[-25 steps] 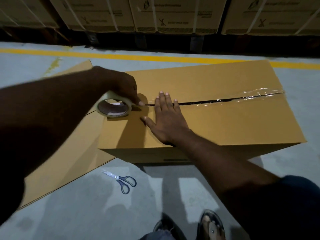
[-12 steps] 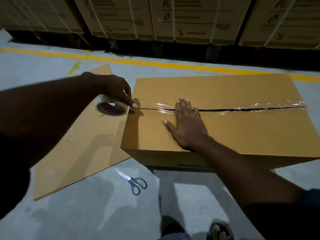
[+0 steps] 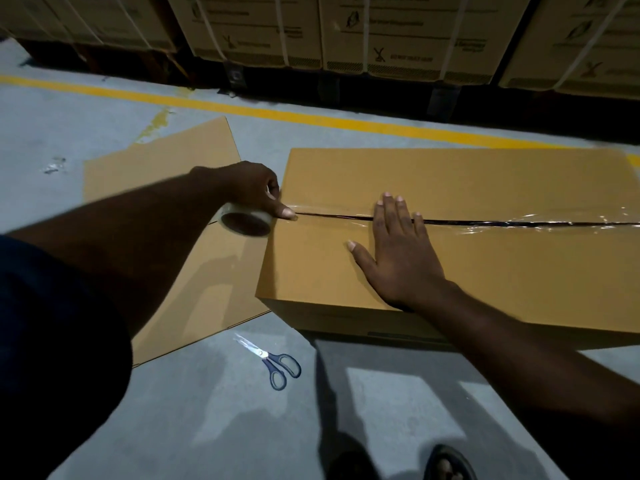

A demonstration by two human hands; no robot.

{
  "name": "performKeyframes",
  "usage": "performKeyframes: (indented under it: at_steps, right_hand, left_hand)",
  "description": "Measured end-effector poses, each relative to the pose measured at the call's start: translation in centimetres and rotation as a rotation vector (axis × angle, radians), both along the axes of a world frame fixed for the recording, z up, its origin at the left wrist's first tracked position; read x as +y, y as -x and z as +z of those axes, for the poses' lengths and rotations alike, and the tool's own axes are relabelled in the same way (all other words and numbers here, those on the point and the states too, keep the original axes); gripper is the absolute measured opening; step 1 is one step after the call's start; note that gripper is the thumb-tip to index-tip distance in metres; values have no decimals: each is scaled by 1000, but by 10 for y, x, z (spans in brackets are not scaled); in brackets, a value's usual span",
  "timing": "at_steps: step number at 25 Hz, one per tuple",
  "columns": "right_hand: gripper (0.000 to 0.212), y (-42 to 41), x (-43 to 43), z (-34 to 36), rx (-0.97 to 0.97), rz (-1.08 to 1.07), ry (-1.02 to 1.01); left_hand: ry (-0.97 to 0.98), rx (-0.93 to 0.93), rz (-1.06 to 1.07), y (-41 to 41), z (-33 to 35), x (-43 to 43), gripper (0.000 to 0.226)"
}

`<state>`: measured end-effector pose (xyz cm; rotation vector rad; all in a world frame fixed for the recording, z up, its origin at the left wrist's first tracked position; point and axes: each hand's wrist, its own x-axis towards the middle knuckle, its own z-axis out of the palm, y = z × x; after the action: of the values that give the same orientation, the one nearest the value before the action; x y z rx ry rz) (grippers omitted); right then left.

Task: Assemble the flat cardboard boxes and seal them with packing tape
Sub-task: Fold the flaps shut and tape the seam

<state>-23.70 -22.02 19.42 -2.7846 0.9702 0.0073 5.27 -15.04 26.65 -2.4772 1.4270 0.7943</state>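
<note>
Brown corrugated card fills most of what I see: the assembled box (image 3: pixel 502 271) stands on the grey concrete floor (image 3: pixel 86 133) right in front of me, its two top flaps folded shut and meeting along a dark seam (image 3: pixel 467 222) that runs left to right. Clear packing tape (image 3: pixel 540 227) lies over that seam, shiny and a little wrinkled toward the right end.

My left hand (image 3: pixel 252 188) grips the tape roll (image 3: pixel 246 222) at the left edge of the box top, fingers curled over the roll and one fingertip pressed down where the seam ends. The roll hangs just past the edge, tilted, its dark core facing me.

My right hand (image 3: pixel 398 252) lies flat on the box with straight, slightly spread fingers. The palm rests on the near flap, the fingertips reach across the taped seam, and the thumb points left. It holds nothing.

To the left of the box a flat cardboard sheet (image 3: pixel 166 188) lies on the floor beneath my left forearm. Its right edge runs in behind the box corner, and I cannot tell whether the box sits on it.

Blue-handled scissors (image 3: pixel 275 362) lie closed on the floor near the box's front left corner, apart from both hands. A yellow line (image 3: pixel 311 117) crosses the floor beyond the box, and behind it stand stacked cartons (image 3: pixel 381 36) bound with white straps. My dark sleeve (image 3: pixel 52 323) fills the lower left, and a sandalled foot (image 3: pixel 446 462) shows at the bottom edge.
</note>
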Motion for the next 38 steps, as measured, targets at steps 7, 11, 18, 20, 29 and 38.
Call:
performKeyframes:
  at_steps: [7, 11, 18, 20, 29, 38]
  right_hand:
    - [93, -52, 32, 2, 18, -200, 31]
    - [83, -93, 52, 4, -64, 77, -22]
    - [95, -106, 59, 2, -130, 171, -55]
    - [108, -106, 62, 6, -116, 164, -77]
    - [110, -112, 72, 12, -60, 103, -70]
    - [102, -74, 72, 8, -51, 150, -29]
  left_hand:
    - [63, 25, -35, -7, -9, 2, 57]
    - [151, 65, -28, -10, -15, 11, 54]
    - [278, 314, 17, -27, -18, 39, 33]
    - [285, 333, 23, -31, -17, 41, 32]
    - [170, 362, 54, -42, -25, 66, 51]
    - [199, 460, -9, -9, -51, 78, 49]
